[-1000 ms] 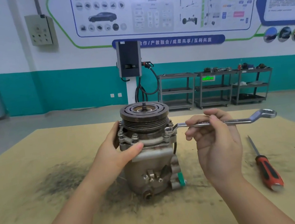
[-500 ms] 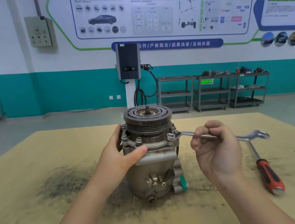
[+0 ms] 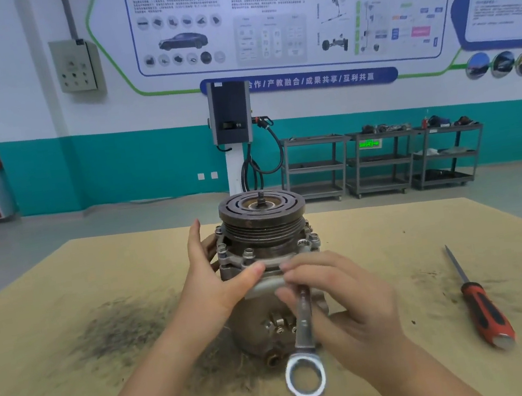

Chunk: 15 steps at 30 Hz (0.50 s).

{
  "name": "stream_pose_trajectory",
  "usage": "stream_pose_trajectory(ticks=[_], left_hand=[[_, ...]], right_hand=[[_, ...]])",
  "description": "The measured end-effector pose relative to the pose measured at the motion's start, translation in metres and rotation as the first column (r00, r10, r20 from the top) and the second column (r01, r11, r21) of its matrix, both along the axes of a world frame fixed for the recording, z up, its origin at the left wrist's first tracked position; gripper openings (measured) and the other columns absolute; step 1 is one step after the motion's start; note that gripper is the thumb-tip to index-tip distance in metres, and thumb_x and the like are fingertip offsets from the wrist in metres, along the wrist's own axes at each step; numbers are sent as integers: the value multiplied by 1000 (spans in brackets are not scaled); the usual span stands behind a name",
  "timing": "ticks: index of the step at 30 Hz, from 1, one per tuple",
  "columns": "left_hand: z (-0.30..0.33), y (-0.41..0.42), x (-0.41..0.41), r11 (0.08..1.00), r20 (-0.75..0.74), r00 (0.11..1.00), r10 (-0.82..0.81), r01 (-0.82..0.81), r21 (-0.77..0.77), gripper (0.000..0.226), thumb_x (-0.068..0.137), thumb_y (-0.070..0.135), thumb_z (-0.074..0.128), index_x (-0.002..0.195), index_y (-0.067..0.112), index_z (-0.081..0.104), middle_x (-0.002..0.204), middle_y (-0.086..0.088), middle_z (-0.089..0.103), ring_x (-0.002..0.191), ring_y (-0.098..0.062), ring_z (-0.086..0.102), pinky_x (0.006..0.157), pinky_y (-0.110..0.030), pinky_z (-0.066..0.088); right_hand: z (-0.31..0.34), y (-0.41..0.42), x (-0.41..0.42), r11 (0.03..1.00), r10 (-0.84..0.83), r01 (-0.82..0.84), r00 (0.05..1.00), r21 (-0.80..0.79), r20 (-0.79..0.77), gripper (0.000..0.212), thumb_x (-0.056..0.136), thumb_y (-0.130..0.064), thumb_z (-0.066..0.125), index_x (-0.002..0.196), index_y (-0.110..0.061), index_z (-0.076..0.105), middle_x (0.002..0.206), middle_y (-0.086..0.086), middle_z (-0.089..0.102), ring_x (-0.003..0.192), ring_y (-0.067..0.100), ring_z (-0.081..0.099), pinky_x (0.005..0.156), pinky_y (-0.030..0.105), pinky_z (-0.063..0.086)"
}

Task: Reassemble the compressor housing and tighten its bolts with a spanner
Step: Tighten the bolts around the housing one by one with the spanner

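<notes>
The grey cast-metal compressor housing, topped by a dark grooved round pulley, stands upright near the middle of the tan, grime-smeared table; the left hand grips its left flank, thumb pressed across the flange and fingers wrapped out of sight behind; the right hand has its fingers curled round the shank of a plain steel spanner, whose ring end hangs toward the near edge while the working end is hidden under the fingers by the flange, so whether it is seated on one of the small silver flange bolts cannot be told.

The likely trouble is a slip: if the spanner's head sits only partly on a bolt, a pull could round the head or send the knuckles into the flange; the housing rests on a narrow base, so a hard sideways pull could tip or spin it unless the left hand braces well; the left thumb lies just beside the right fingers and could be pinched.

Room is good: bare table lies left and near; a red-and-black-handled screwdriver lies well apart on the right, clear of the spanner's swing; the far table edge is close behind the pulley.
</notes>
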<state>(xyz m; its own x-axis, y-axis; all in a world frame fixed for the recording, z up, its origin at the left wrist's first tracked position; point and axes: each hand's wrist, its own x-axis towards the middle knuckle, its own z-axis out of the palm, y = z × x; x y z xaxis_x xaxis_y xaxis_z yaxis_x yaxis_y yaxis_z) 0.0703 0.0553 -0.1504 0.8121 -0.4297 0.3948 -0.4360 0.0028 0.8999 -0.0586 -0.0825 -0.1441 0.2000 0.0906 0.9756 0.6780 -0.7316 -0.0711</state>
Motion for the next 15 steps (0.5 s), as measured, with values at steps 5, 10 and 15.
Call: stream_pose_trajectory(ticks=[5,10,15], left_hand=[[-5,-5,-5,999,-4,999,49,-49,-22,133,43,70,74,153,47,4,140,28,37,136,-6,41,111,-26,30],[0,-1,-8,998,25,998,63,-64,19,125,47,68,74,155,33,21,151,13,40,134,-8,45,116,-37,37],[2,0,-9,997,40,997,65,-66,33,113,58,55,76,156,32,24,148,14,43,132,-7,47,113,-35,39]], right_hand=[[14,-5,-6,898,148,-160,987,409,61,18,100,-14,46,115,-21,53,97,2,69,77,21,68,73,31,54],[26,-22,-7,380,418,-341,893,860,170,26,95,4,34,107,-15,46,68,11,66,52,22,57,54,26,49],[28,-24,-2,229,541,-326,826,917,159,26,95,8,32,105,-11,46,67,14,64,52,22,55,51,27,48]])
